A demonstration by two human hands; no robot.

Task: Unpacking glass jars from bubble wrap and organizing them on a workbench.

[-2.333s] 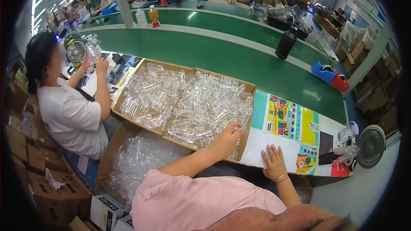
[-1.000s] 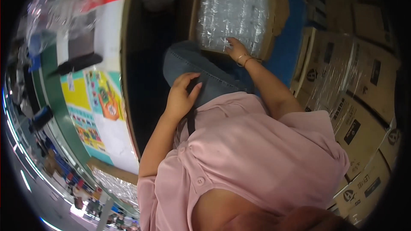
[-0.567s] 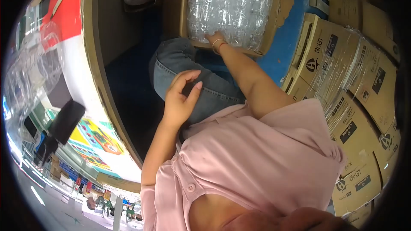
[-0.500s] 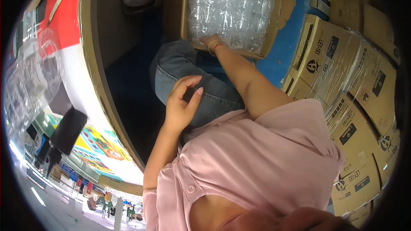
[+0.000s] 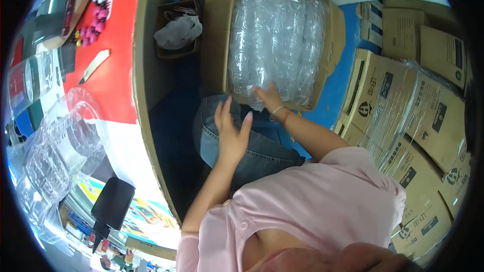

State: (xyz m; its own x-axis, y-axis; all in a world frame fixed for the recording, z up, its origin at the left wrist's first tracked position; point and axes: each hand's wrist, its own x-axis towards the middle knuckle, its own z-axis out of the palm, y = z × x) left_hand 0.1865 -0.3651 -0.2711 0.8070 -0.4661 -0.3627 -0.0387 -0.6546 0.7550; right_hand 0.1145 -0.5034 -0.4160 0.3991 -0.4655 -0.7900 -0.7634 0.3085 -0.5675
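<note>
The big cardboard box on the floor is full of clear plastic cups. The right hand has its grip on the near end of one cup stack, low in the box. The left hand is open and holds nothing, over the knee just beside it. The thin cups could squash or slide apart, because one hand pulls alone.

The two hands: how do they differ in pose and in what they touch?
The right hand reaches into the cardboard box and touches the clear plastic bottles; the left hand hovers over the knee, touching none. The left hand's fingers are spread; the right hand's lie on a bottle. Only the right wrist wears a bracelet. Both are bare.
</note>
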